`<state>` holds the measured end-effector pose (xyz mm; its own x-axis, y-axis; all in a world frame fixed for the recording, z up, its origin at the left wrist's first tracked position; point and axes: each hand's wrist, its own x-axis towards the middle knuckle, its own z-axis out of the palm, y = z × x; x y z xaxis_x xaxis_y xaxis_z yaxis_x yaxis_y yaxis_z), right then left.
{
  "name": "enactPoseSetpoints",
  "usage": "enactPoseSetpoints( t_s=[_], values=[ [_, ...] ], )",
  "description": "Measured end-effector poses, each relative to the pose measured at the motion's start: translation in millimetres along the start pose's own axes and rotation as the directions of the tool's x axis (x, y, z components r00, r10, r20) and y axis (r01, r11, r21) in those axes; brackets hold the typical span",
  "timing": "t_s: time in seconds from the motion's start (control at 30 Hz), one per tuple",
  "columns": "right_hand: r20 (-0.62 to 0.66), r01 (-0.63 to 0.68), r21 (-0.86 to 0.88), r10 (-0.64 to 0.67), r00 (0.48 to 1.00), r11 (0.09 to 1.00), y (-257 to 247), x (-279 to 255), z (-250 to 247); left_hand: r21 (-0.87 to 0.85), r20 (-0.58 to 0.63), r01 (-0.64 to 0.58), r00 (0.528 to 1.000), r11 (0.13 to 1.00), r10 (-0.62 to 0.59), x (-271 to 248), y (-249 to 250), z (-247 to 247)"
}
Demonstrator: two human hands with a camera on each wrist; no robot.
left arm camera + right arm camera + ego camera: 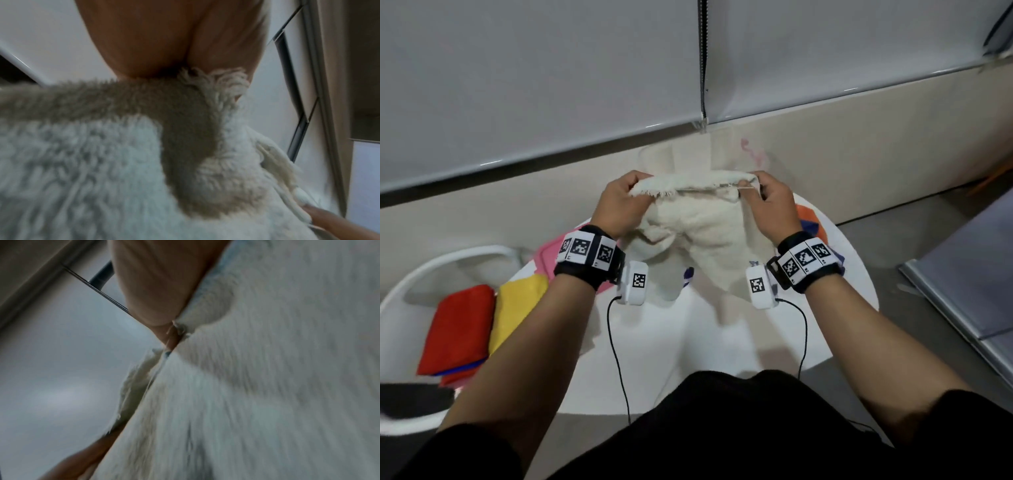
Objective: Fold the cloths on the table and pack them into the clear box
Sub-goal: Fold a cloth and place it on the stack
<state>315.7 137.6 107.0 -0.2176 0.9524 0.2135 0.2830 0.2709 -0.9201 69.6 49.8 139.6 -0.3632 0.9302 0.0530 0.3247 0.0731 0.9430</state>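
Head view: left hand (619, 202) and right hand (774, 209) are each pinching a top corner of the cream fleece cloth (698, 233), holding it stretched above the white tabletop (722, 342); folding step is starting, clear box not identifiable. Left wrist view: fingers (156, 45) are gripping fuzzy cloth. Right wrist view: fingers (156, 288) are pinching the hem. Next move likely calls for bringing the corners together evenly.
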Motion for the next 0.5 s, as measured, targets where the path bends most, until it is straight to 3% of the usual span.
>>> enactPoseSetpoints(
  t_s=[0.07,0.2,0.3,0.4,0.5],
  values=[
    [0.097,-0.060,0.128,0.048,0.994,0.990,-7.9,-4.2,7.3,0.002,-0.010,0.009,1.000,1.000,-0.009,-8.8,-6.6,-15.1],
    [0.276,-0.149,0.042,0.132,0.952,0.988,-22.7,-12.4,26.9,0.037,0.007,0.032,0.999,0.999,-0.032,-23.5,-16.6,-29.9],
    [0.375,-0.228,0.101,0.176,0.910,0.968,-29.6,-23.2,40.7,0.056,0.079,0.083,0.993,0.995,-0.087,-30.8,-22.7,-37.1],
    [0.495,-0.201,0.135,0.109,0.862,0.970,-28.4,-27.1,45.5,0.056,0.064,0.130,0.989,0.990,-0.134,-37.8,-25.5,-45.8],
    [0.576,-0.128,0.010,0.099,0.812,0.992,-25.8,-25.5,48.0,-0.090,0.025,0.169,0.986,0.981,-0.168,-45.6,-27.6,-54.0]
  ],
)
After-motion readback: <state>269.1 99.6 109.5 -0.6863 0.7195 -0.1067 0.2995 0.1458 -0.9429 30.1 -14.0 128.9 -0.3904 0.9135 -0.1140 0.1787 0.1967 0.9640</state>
